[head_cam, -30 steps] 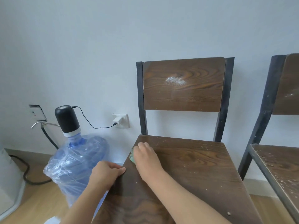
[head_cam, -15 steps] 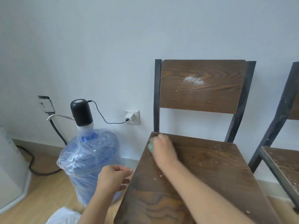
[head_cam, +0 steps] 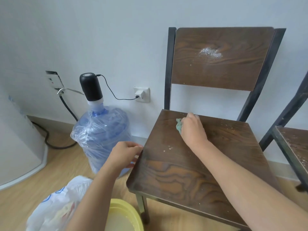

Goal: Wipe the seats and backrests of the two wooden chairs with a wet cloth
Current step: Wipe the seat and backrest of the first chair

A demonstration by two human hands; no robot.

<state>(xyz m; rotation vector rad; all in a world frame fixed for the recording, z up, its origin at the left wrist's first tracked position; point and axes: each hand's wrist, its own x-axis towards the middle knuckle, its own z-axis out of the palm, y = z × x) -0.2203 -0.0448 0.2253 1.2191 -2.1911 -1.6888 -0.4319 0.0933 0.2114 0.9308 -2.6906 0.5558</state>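
Observation:
A dark wooden chair stands against the wall; its seat [head_cam: 191,167] carries white crumbs and its backrest [head_cam: 221,67] has a white powdery patch. My right hand [head_cam: 193,130] presses a green cloth [head_cam: 179,125] flat on the seat near its back left corner. Beside the seat's left edge my left hand [head_cam: 124,155] curls its fingers against that edge; whether it grips it is unclear. A second wooden chair [head_cam: 295,147] shows only partly at the right border, its seat speckled with white bits.
A plastic-wrapped blue water jug [head_cam: 101,139] with a black pump stands left of the chair, its cable plugged into a wall socket [head_cam: 141,94]. A yellow basin [head_cam: 123,215] with water and a white plastic bag [head_cam: 56,207] lie on the wooden floor below.
My right hand with the cloth has slid to the right along the back of the seat. The camera has tilted down, bringing the basin and bag into view.

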